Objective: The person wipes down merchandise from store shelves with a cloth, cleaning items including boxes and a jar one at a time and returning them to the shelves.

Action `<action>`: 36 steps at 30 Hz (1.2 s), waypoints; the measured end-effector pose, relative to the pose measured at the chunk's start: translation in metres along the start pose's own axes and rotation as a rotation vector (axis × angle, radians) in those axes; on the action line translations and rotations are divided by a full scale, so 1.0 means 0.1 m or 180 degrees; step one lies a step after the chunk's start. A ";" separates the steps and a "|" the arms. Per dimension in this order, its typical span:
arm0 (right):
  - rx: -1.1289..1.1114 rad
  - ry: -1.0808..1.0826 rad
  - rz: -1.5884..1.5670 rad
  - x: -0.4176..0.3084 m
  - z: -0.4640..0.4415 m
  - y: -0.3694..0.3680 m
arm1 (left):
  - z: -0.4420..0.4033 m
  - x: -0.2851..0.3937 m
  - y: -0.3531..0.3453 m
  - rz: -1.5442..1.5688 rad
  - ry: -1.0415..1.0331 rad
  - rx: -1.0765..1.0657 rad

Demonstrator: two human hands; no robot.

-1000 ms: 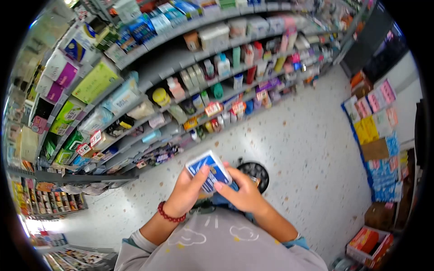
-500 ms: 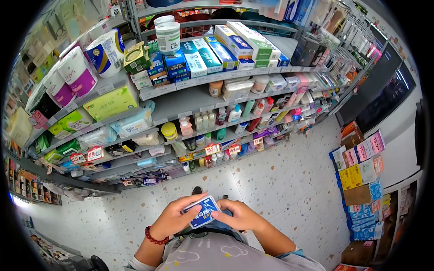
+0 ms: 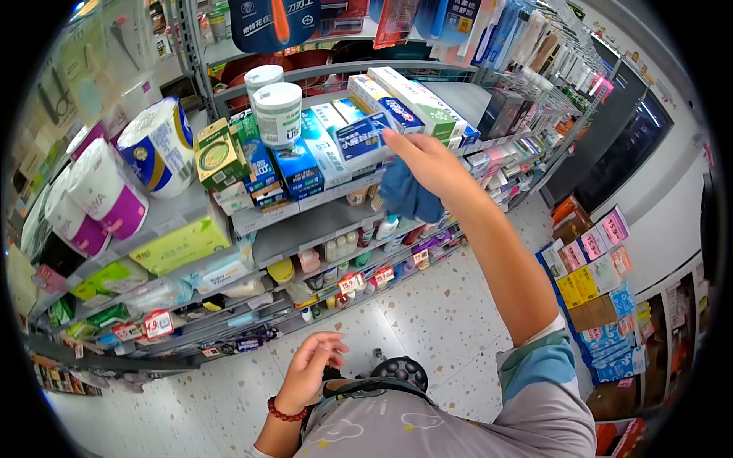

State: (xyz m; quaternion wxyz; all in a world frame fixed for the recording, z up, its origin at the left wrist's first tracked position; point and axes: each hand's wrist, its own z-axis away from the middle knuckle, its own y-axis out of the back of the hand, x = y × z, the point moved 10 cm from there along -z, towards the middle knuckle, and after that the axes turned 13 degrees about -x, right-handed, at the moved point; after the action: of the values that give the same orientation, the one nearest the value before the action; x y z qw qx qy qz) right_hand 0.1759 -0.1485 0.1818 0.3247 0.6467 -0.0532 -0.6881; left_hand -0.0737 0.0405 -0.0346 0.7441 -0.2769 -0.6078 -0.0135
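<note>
My right hand (image 3: 427,164) is raised to the top shelf, its thumb on the face of a small flat box (image 3: 365,140) with a blue label and white characters. The box is held over the front of several toothpaste cartons (image 3: 328,133); whether it touches them I cannot tell. A crumpled dark-blue cloth (image 3: 412,192) hangs beneath the same hand. My left hand (image 3: 311,370), with a red bead bracelet at the wrist, is low in front of my body. Its fingers are loosely bent and apart, holding nothing.
White tubs (image 3: 277,114) and a green-brown carton (image 3: 220,153) stand left of the toothpaste. Toilet rolls (image 3: 107,191) fill the left shelf. Hanging packs (image 3: 275,23) jut out above. Stacked goods (image 3: 603,305) line the right, and a black round object (image 3: 401,372) is near my feet.
Both hands held the blue-labelled box at my waist. My left hand has let go, and my right hand has carried the box up to the top shelf. The dark-blue cloth now shows.
</note>
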 end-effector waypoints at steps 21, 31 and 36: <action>0.0288 0.0242 0.1118 -0.12 -0.35 -0.22 | -0.41 -0.14 0.06 0.0046 0.0557 -0.0558; 0.0259 0.0758 0.1303 -0.20 -0.33 -0.21 | -0.42 -0.16 -0.03 -0.0085 0.0741 -0.0633; -0.0514 0.1150 0.2091 -0.52 -0.33 -0.25 | -0.41 -0.18 -0.06 -0.0125 0.0778 -0.0711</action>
State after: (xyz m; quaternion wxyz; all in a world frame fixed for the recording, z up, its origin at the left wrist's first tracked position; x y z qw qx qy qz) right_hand 0.1949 -0.0905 0.2087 0.5820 0.6784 -0.1451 -0.4242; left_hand -0.0438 0.0121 -0.0535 0.7767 -0.3422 -0.5128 -0.1291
